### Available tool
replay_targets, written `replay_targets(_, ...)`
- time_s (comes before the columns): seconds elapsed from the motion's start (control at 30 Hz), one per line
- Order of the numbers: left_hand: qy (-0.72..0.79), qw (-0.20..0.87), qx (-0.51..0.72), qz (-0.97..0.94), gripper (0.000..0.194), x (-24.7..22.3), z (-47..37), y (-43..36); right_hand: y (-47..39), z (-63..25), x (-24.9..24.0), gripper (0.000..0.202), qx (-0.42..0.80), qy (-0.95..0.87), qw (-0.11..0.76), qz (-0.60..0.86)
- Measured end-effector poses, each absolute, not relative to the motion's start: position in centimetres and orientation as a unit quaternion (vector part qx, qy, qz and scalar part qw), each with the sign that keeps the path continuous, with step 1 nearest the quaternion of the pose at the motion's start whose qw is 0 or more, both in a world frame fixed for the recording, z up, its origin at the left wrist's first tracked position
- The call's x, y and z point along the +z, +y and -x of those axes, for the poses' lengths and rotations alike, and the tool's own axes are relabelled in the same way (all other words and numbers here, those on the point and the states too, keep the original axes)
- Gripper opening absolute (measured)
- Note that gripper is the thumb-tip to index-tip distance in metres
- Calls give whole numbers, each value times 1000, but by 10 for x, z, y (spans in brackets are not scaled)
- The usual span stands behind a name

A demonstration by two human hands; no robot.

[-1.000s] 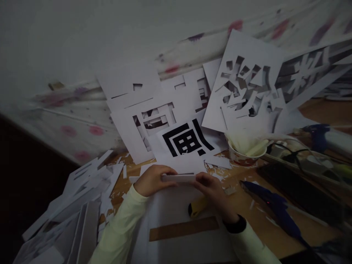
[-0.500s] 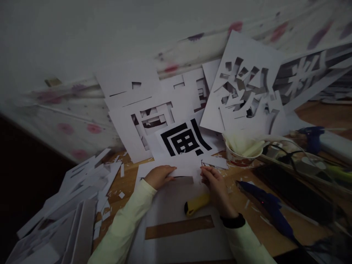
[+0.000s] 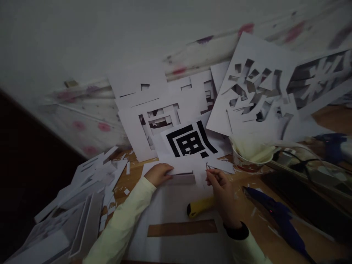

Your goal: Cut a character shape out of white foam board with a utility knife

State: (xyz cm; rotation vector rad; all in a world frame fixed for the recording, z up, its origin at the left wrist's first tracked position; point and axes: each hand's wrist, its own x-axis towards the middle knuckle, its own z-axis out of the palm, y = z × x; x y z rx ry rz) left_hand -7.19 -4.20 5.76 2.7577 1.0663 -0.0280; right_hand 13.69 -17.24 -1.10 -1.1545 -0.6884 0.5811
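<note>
My left hand (image 3: pixel 159 174) is closed on the left side of a piece of white card (image 3: pixel 187 164), its thumb along the near edge, where a raised white strip (image 3: pixel 183 178) stands. To the right of that strip, my right hand (image 3: pixel 221 187) pinches something thin and dark, too small to make out. Below my right hand lies a yellow and black utility knife (image 3: pixel 200 207) on a white board (image 3: pixel 181 249). A brown strip (image 3: pixel 182 228) rests across the board nearer to me. Just beyond the card is a sheet with a black printed character (image 3: pixel 192 141).
White cut-out boards (image 3: pixel 255 88) lean against the wall behind. A paper bowl of pale sticks (image 3: pixel 251 157) and a blue glue gun (image 3: pixel 275 212) are on the right, near a dark flat slab (image 3: pixel 299 198). Cut card pieces (image 3: pixel 82 194) and scraps pile up on the left.
The whole view has shifted slightly, so things appear further right. My left hand still holds the card. My right hand keeps its pinch, a little lower beside the strip.
</note>
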Motion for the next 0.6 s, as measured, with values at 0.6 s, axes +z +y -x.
replay_targets(0.6,742,-9,-12,-670,16,85,232,38,-175,-133,-9,30,274,-307,730,546)
